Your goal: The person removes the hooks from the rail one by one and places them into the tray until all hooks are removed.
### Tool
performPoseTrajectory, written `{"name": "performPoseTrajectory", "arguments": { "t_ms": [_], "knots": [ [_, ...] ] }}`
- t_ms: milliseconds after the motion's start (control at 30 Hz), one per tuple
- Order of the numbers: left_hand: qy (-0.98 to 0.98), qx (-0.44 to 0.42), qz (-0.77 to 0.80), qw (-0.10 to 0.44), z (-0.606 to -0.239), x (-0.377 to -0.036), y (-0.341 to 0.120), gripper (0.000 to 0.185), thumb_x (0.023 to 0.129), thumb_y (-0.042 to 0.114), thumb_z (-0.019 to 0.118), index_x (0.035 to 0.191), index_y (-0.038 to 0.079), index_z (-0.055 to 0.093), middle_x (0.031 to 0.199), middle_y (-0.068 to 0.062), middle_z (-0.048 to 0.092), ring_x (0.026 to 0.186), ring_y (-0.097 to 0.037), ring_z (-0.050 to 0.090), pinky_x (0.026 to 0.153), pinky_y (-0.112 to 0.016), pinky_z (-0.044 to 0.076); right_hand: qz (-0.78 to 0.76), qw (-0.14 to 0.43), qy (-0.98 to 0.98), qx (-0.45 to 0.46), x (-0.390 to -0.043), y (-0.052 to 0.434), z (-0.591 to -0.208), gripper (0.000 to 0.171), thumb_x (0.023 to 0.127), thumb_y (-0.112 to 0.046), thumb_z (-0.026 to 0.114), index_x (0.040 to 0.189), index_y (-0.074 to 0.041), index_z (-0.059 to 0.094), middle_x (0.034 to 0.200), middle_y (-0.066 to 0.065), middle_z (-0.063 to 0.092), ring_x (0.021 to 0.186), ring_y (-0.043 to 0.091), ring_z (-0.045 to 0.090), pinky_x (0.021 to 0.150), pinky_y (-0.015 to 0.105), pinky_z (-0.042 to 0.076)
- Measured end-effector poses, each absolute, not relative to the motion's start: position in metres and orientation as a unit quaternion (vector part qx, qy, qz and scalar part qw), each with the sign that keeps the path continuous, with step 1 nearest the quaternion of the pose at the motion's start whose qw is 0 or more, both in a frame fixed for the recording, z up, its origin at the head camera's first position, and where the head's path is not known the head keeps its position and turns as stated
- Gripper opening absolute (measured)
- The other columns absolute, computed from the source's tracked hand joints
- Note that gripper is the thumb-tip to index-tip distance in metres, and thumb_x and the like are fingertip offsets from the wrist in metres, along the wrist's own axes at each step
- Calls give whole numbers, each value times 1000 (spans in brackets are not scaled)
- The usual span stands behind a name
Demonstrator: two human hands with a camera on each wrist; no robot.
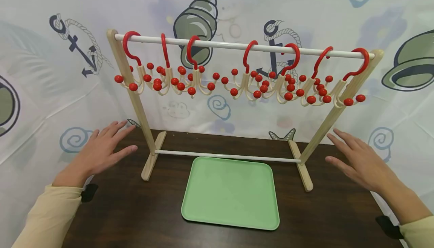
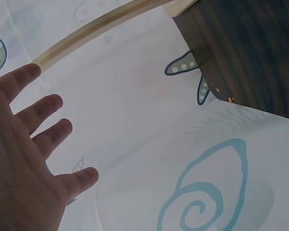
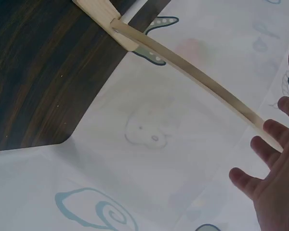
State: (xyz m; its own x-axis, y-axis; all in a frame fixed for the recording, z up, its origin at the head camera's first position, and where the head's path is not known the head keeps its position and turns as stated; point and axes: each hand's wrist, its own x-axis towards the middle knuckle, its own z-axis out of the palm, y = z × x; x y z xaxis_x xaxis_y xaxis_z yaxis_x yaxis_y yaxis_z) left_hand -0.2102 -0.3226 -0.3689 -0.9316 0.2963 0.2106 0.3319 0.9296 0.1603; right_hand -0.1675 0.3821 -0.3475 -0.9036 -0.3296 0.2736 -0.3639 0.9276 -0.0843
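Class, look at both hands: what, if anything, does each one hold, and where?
Nothing is held. The left hand and right hand are open, either side of the rack.

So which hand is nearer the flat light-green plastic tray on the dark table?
Left, though only narrowly. The left hand hovers open beyond the rack's left wooden foot; the right hand sits past the right foot, slightly farther from the flat light-green plastic tray.

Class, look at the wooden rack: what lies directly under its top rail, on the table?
A green tray lies flat on the dark table, with nothing on it. Whatever the tray covers cannot be seen. Red-tipped hooks hang from the rail above.
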Motion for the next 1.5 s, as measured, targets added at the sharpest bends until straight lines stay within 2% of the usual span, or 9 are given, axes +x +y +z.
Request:
{"name": "performPoseTrajectory", "arguments": {
  "t_ms": [167, 300, 467, 633, 933, 1133, 1233, 1367, 1500],
  "knots": [
    [-974, -174, -87, 116, -374, -211, -322, 68, 91, 53, 60, 143, 11, 48, 143, -22, 44, 131, -47, 36, 99, -70, 22, 56, 216, -955, 195, -166, 379, -345, 64, 85, -35, 73, 141, -12, 52, 141, 19, 49, 121, 45, 49, 94, 64, 37],
    [-963, -164, -135, 168, -390, -216, -316, 61, 92, 44, 64, 138, 6, 53, 130, -23, 54, 119, -45, 50, 93, -63, 35, 48, 335, -920, 199, -164, 374, -337, 46, 79, -21, 77, 121, -7, 67, 113, 16, 67, 92, 36, 65, 69, 47, 51],
    [-945, -75, -248, 198, -433, -223, -297, 59, 95, 34, 61, 140, -2, 48, 124, -27, 59, 106, -46, 58, 81, -60, 43, 92, 416, -886, 182, -166, 363, -319, 33, 82, -19, 71, 111, -3, 72, 98, 14, 72, 78, 32, 67, 63, 11, 39],
    [-933, 21, -315, 172, -468, -235, -287, 65, 98, 34, 56, 148, -2, 36, 129, -29, 57, 109, -47, 58, 82, -61, 43, 135, 454, -867, 151, -171, 349, -296, 30, 87, -18, 67, 111, 0, 71, 100, 19, 71, 84, 36, 66, 74, 3, 27],
    [-892, 76, -388, 221, -496, -258, -262, 43, 95, 26, 62, 131, 3, 58, 113, -21, 68, 96, -37, 67, 80, -53, 47, 197, 402, -894, 31, -192, 341, -235, 45, 96, -28, 59, 136, -9, 57, 123, 20, 63, 104, 42, 61, 82, 2, 28],
    [-872, 123, -399, 254, -507, -268, -252, 36, 93, 29, 65, 118, 2, 66, 99, -20, 71, 87, -35, 67, 79, -52, 46, 236, 299, -923, -55, -211, 337, -203, 56, 98, -43, 50, 145, -12, 48, 129, 21, 60, 110, 39, 55, 62, 6, 36],
    [-867, 140, -399, 263, -514, -272, -252, 33, 92, 28, 67, 113, 2, 68, 96, -19, 71, 87, -34, 67, 80, -52, 46, 254, 249, -931, -85, -219, 337, -192, 64, 97, -50, 48, 148, -11, 44, 129, 24, 60, 108, 38, 54, 61, 13, 42],
    [-863, 144, -390, 287, -521, -277, -254, 30, 91, 28, 69, 107, 3, 71, 91, -17, 72, 84, -34, 68, 78, -53, 46, 268, 219, -934, -87, -226, 337, -187, 67, 96, -54, 48, 147, -10, 45, 126, 25, 60, 89, 21, 60, 61, 15, 44],
    [-866, 146, -370, 302, -527, -278, -256, 28, 90, 28, 71, 103, 3, 72, 87, -16, 73, 79, -35, 68, 74, -54, 46, 282, 212, -933, -79, -230, 337, -188, 64, 96, -51, 50, 142, -6, 51, 123, 22, 64, 71, -3, 54, 57, 11, 42]
  ]
}}
